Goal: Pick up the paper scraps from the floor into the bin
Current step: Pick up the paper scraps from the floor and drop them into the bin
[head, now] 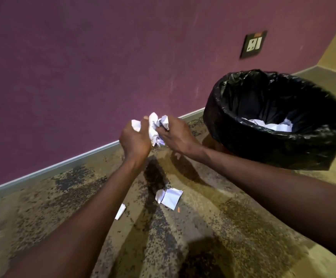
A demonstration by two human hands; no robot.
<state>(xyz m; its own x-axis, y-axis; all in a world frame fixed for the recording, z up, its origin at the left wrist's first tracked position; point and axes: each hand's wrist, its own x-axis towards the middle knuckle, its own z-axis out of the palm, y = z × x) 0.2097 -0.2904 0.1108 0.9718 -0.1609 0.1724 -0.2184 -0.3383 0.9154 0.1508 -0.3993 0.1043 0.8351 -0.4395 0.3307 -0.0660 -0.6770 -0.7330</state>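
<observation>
Both hands are up off the floor and bunched together. The left hand [136,137] is curled round a wad of crumpled paper [155,127], and the right hand [176,135] pinches the other side of it, probably squashing the scraps into one ball so nothing drops on the way over. The bin [279,151], lined with a black bag, sits just to the right near the purple wall [83,67], and there's already white paper down inside it. Not finished though — a folded white scrap [169,197] and a smaller sliver [120,211] lie on the speckled floor [63,197] below the arms. My guess is the wad goes in first, then those two.
</observation>
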